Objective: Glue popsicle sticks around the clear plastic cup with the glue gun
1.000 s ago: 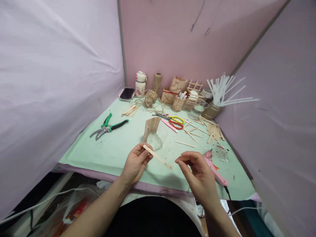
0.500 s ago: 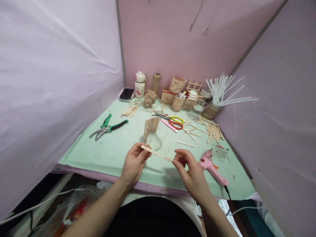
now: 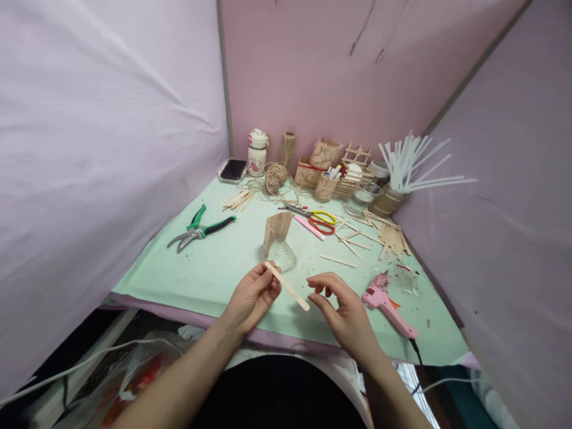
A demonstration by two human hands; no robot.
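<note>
My left hand (image 3: 254,295) pinches one end of a flat wooden craft stick (image 3: 288,287) between thumb and fingers, over the front of the table. The stick slants down to the right, its free end pointing toward my right hand (image 3: 337,307). That hand is empty, thumb and fingers curved and apart, close to the stick's end but not touching it. Just beyond the left hand stands a small clear container (image 3: 282,255) with a wall of upright craft sticks (image 3: 277,229) along its far side.
A pink glue gun (image 3: 388,305) lies to the right. Green-handled pruning shears (image 3: 199,229) rest open on the left. Scissors (image 3: 315,217), a pink pen-like tool (image 3: 308,227) and loose craft sticks (image 3: 393,238) lie farther back. Behind them are twine (image 3: 274,177) and a water cup (image 3: 361,199).
The craft stick has turned in my left hand, its free end swinging down toward me. My right hand has shifted slightly left. The whole view has drifted a little.
</note>
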